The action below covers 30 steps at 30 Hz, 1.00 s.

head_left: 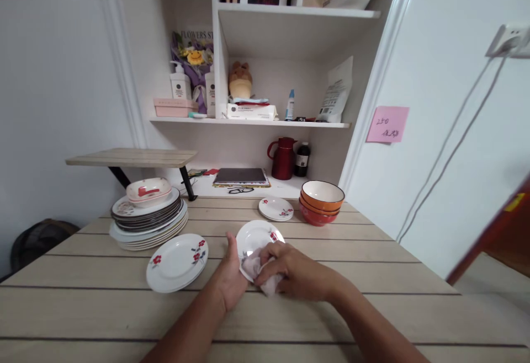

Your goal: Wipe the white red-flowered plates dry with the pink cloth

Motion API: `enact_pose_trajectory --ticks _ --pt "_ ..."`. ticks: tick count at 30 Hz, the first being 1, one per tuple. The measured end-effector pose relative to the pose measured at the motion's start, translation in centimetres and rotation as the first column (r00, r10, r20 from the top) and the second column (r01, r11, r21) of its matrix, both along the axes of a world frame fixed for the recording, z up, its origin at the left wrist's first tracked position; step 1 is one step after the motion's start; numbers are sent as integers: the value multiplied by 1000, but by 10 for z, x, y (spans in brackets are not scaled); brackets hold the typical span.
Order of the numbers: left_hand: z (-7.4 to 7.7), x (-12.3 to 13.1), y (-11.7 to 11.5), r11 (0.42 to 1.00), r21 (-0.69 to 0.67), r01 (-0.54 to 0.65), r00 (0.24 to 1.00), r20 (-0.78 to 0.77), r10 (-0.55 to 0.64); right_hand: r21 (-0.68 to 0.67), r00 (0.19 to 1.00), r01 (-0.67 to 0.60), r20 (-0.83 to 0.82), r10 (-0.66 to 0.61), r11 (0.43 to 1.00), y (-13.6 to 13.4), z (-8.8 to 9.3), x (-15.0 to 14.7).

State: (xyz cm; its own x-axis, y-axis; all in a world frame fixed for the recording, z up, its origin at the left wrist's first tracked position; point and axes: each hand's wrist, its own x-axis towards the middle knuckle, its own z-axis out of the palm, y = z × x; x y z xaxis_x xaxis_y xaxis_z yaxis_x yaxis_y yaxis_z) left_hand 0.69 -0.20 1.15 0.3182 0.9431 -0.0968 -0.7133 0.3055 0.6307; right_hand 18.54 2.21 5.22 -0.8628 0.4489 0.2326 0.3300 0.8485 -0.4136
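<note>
A small white plate with red flowers (253, 234) is tilted up in front of me, above the wooden table. My left hand (232, 275) grips its left edge, thumb up along the rim and the other fingers hidden behind it. Bunched in my right hand (296, 269) is a pale, thin cloth (253, 265), pressed against the lower part of the plate's face. Just left of my left hand lie larger flowered plates (176, 263), stacked. Beyond the held plate rest more small flowered plates (275, 208).
Bowls (321, 203), orange and red, stand nested at the back right. A tall plate stack (149, 219) topped by a dish (148, 191) sits at the left, near a raised wooden stand (132, 157). Behind are a laptop (240, 175), glasses (240, 190) and a red jug (283, 159).
</note>
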Motion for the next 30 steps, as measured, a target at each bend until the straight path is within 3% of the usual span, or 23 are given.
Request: enact_pose_trajectory --ticks 3,6,10,13,17,20,23,25,27,30 --pt "1 2 1 999 -4 -47 999 -24 46 21 976 214 -47 -213 977 11 -3 9" --pt "1 2 1 997 -33 -64 996 -60 62 75 882 463 -136 -451 883 22 -9 8" --pt "0 2 1 999 -41 -5 999 -52 3 141 793 602 -226 -566 786 30 -18 -9" --pt "0 4 1 1000 -19 21 1000 -15 -21 190 806 583 -254 -534 790 22 -18 -30" --pt "1 3 -1 1000 4 -14 1000 -17 14 166 933 342 -179 -313 925 0 -12 -46" --pt "0 1 -2 998 1 -58 998 -11 58 60 988 126 -100 -120 990 -10 -4 -37" --pt "-1 0 0 999 7 -37 999 10 37 -12 999 -4 -45 3 1000 -6 2 -15" --pt "-2 0 1 1000 16 -12 999 31 12 -21 1000 19 -22 -19 1000 2 2 -1" --pt "-2 1 3 999 18 -29 998 53 28 -14 987 151 -46 -152 988 12 -2 9" --pt "-1 3 3 998 -2 -57 998 39 57 32 920 375 -136 -368 926 26 -13 10"
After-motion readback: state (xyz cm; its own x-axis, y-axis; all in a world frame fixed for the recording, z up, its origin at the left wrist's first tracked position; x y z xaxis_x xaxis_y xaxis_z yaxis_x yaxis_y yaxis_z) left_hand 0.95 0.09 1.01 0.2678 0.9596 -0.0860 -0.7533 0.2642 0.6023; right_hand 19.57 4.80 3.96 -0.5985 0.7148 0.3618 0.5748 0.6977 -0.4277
